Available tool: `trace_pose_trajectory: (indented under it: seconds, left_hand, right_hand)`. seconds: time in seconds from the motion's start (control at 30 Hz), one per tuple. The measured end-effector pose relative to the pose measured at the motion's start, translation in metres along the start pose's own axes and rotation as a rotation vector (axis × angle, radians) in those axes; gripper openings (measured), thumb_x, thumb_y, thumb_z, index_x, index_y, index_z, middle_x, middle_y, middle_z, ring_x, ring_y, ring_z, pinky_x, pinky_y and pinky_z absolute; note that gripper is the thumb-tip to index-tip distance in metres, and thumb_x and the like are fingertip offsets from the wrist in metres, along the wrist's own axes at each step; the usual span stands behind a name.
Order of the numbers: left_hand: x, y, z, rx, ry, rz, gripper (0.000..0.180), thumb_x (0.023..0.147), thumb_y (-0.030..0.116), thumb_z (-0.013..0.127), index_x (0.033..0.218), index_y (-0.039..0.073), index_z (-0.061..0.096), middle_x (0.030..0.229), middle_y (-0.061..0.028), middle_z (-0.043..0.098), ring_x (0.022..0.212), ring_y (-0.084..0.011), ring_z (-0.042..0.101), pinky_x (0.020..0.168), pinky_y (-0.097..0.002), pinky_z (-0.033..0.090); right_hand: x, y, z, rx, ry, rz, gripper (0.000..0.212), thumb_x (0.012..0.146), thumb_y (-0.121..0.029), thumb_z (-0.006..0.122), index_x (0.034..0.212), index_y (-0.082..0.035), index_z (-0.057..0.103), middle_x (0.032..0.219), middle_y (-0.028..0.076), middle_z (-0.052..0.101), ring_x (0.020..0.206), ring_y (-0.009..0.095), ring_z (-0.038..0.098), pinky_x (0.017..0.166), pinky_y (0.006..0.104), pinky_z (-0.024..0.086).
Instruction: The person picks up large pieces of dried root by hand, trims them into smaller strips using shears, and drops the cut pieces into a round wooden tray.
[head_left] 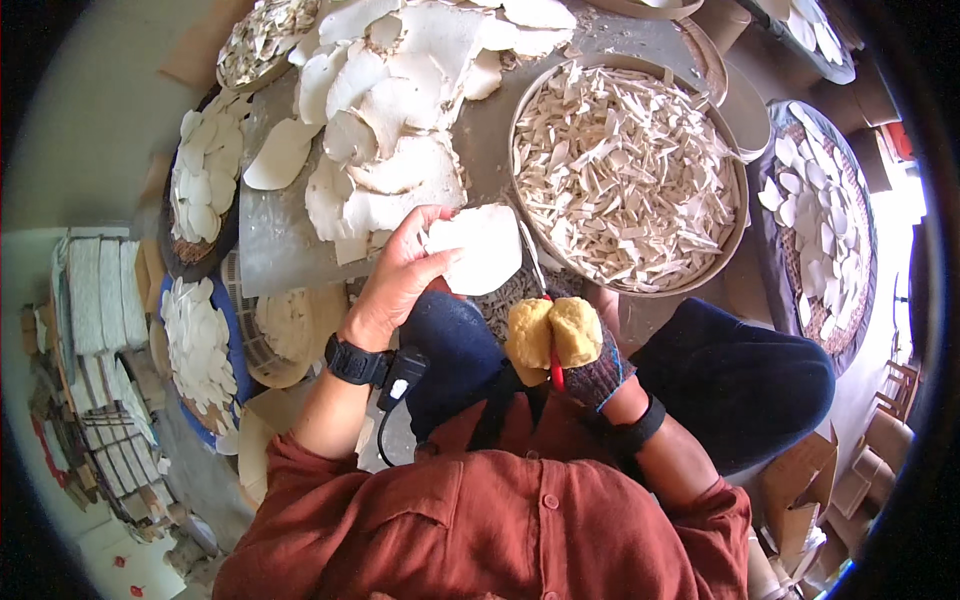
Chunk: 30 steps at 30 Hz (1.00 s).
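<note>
My left hand [405, 265] pinches a flat white piece [482, 250] with rounded, trimmed edges, thumb on top. I cannot tell its material. In my right hand [606, 378], which wears a dark knitted glove, is a pair of scissors [557, 378] with red handles padded in thick yellow foam. One slim blade shows beside the right edge of the white piece; the other is hidden. Ahead of my left hand lies a heap of large, thin white sheets [400, 110]. Beyond my right hand stands a round tray [742, 225] full of narrow white strips.
White scraps [505, 305] lie between my knees. Round trays of white pieces [205, 190] stand to the left, and another batch of white ovals [815, 215] lies at the right. Cardboard boxes [805, 490] are at lower right, and a stacked white rack [105, 300] is at far left.
</note>
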<state>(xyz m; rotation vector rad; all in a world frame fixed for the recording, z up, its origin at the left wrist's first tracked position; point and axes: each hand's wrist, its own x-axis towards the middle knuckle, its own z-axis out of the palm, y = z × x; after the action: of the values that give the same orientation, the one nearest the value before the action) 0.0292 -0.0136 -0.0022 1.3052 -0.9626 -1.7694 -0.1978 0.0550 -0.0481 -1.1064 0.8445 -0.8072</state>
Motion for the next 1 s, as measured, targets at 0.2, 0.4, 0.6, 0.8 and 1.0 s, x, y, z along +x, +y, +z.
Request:
trace_pose_trajectory:
  seconds: [0.2, 0.4, 0.6, 0.8, 1.0]
  left_hand:
    - [-0.002, 0.014, -0.003, 0.152, -0.153, -0.025, 0.043, 0.079, 0.002, 0.057, 0.118, 0.007, 0.04, 0.099, -0.0071, 0.056, 0.085, -0.0118, 0.058, 0.071, -0.0238, 0.05]
    - [-0.001, -0.029, 0.003, -0.114, 0.362, 0.389, 0.047, 0.078, 0.0, 0.059, 0.121, 0.0, 0.039, 0.105, -0.0111, 0.056, 0.092, -0.0136, 0.055, 0.083, -0.0263, 0.045]
    - [-0.002, -0.024, 0.007, -0.13, 0.349, 0.351, 0.04, 0.079, 0.001, 0.057, 0.116, 0.0, 0.044, 0.111, -0.0079, 0.051, 0.098, -0.0128, 0.051, 0.084, -0.0259, 0.044]
    - [0.0, -0.028, 0.004, 0.009, 0.335, 0.348, 0.04, 0.078, 0.002, 0.057, 0.116, 0.002, 0.044, 0.108, -0.0069, 0.051, 0.098, -0.0126, 0.051, 0.085, -0.0256, 0.044]
    - [-0.002, -0.022, 0.003, -0.063, 0.278, 0.316, 0.043, 0.08, 0.003, 0.057, 0.119, 0.002, 0.04, 0.11, -0.008, 0.052, 0.098, -0.0136, 0.052, 0.085, -0.0274, 0.045]
  right_hand:
    - [0.008, 0.022, -0.002, 0.093, 0.024, -0.008, 0.022, 0.078, -0.014, 0.061, 0.098, -0.005, 0.059, 0.094, 0.009, 0.063, 0.086, 0.021, 0.061, 0.077, 0.0293, 0.048]
    - [0.002, 0.051, 0.01, 0.108, -0.088, 0.081, 0.032, 0.081, -0.021, 0.057, 0.107, -0.002, 0.053, 0.103, 0.013, 0.058, 0.095, 0.023, 0.057, 0.083, 0.0332, 0.046]
    - [-0.001, 0.036, 0.022, 0.164, -0.143, 0.299, 0.03, 0.089, -0.015, 0.051, 0.112, 0.004, 0.049, 0.109, 0.014, 0.056, 0.099, 0.022, 0.056, 0.088, 0.0352, 0.045]
    - [0.001, 0.029, 0.02, 0.274, -0.172, 0.228, 0.031, 0.089, -0.016, 0.051, 0.111, 0.005, 0.049, 0.11, 0.016, 0.055, 0.1, 0.023, 0.056, 0.088, 0.0358, 0.045]
    - [0.005, 0.016, 0.018, -0.038, -0.167, 0.212, 0.026, 0.085, -0.009, 0.055, 0.109, 0.003, 0.052, 0.107, 0.014, 0.057, 0.097, 0.019, 0.057, 0.085, 0.0317, 0.047]
